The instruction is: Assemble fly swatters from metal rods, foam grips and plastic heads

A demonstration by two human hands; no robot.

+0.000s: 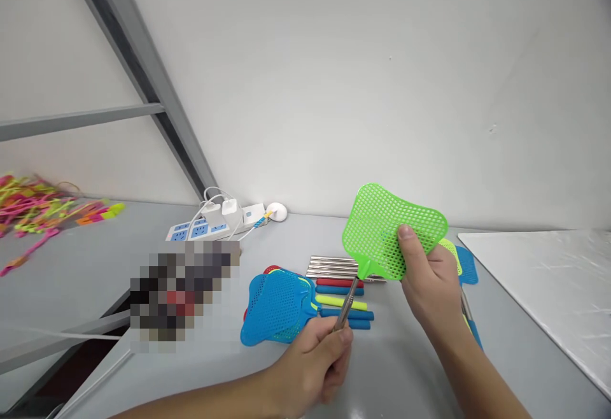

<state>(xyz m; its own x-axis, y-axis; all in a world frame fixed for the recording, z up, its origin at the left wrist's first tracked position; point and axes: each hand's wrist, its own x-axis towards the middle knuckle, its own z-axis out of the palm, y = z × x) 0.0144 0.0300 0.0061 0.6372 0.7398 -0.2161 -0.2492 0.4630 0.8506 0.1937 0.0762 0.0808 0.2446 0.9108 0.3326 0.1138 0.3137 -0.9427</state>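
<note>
My right hand (432, 282) pinches the edge of a bright green fly swatter head (377, 221), thumb on its mesh face. Gripped in my left hand (315, 358) is a silver metal rod (348, 301), whose upper end meets the neck of the green head. Whether the rod sits inside the neck, I cannot tell. Behind my left hand lies a pile of blue fly swatter heads (277, 307) with red and yellow edges showing beneath. Several coloured handle tubes (341, 301), red, blue and yellow, lie beside that pile. Further back rest several silver rods (331, 267), partly covered by the green head.
Behind my right wrist lie a blue swatter (468, 266) and a yellow one. A power strip (200, 229) with white plugs stands near the wall. Tangled colourful strips (42, 205) are at far left, a white sheet (548, 272) at right. A patch at left is pixelated.
</note>
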